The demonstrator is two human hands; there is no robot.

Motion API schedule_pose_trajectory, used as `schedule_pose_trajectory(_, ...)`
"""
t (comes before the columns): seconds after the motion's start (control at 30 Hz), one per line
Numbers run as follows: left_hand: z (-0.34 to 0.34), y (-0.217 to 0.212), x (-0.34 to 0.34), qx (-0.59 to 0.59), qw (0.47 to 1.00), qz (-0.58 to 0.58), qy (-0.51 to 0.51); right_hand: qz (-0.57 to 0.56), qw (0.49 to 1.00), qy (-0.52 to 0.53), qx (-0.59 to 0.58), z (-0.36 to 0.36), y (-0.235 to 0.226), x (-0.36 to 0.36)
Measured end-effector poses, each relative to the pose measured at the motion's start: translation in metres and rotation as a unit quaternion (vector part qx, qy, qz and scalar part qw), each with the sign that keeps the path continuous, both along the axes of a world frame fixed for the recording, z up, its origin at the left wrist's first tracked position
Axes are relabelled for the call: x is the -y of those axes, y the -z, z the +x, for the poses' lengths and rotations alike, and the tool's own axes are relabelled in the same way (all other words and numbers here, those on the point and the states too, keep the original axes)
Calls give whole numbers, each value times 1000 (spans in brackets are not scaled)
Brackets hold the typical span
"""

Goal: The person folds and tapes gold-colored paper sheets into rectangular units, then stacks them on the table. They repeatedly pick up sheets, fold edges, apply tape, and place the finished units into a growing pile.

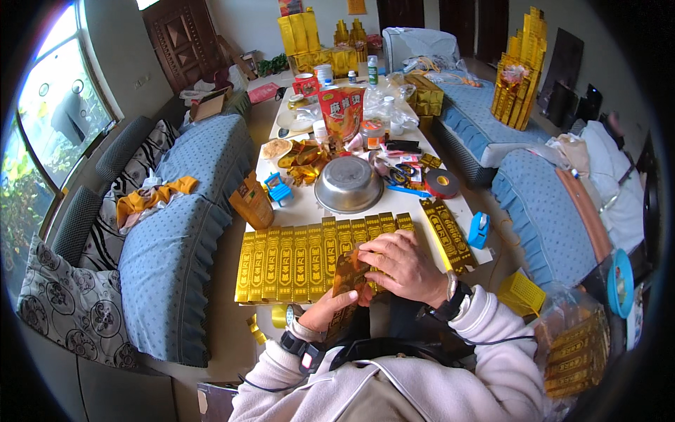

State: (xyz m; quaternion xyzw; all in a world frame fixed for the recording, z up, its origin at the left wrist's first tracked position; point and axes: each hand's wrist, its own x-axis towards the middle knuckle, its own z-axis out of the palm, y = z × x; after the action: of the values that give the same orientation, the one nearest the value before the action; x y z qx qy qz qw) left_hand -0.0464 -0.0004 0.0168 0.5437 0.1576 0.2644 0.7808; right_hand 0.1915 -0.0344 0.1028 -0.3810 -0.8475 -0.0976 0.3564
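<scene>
Both my hands work on one long strip of printed gold foil card [347,275], held upright over the near edge of the table. My left hand [332,309] grips its lower part from the left, thumb along the front. From the right, my right hand [403,263] closes its fingers on the upper part. Whether the strip is folded into a box is hard to tell. Just beyond, a row of long gold boxes [287,264] lies side by side on the table, partly hidden by my right hand. More flat gold card [447,235] lies stacked to the right.
On the white table [271,204] stand a metal bowl [349,184], an orange pouch [252,202], blue tape dispensers [479,229], dark tape [441,183] and a red food packet [342,112]. Blue sofas [172,239] flank it. A bag of gold pieces [576,352] sits at right.
</scene>
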Motion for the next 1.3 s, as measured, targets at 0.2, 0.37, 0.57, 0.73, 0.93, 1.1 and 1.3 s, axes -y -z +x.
schedule_pose_trajectory(0.2, 4, -5, 4, 45, 999, -24, 14, 21, 999, 13, -33, 0, 12, 4)
schedule_pose_trajectory(0.37, 0, -8, 2, -21, 999, 12, 21, -122, 985, -29, -119, 6, 16, 1)
schedule_pose_trajectory(0.57, -1, -4, 5, -148, 983, 89, 65, -437, 895, -91, -8, 17, 4, 1)
schedule_pose_trajectory(0.73, -2, -11, 11, -154, 971, 136, 123, -482, 855, -185, 58, 27, -7, -4)
schedule_pose_trajectory(0.93, 1, -34, 0, -139, 952, 144, -229, -182, 948, -64, -253, -1, 23, -12)
schedule_pose_trajectory(1.1, 18, -46, -1, 29, 921, 98, -375, -463, 831, -139, -276, -40, 50, 0)
schedule_pose_trajectory(1.3, 23, -40, -3, 25, 893, 68, -444, -499, 815, -61, -289, -36, 48, 1)
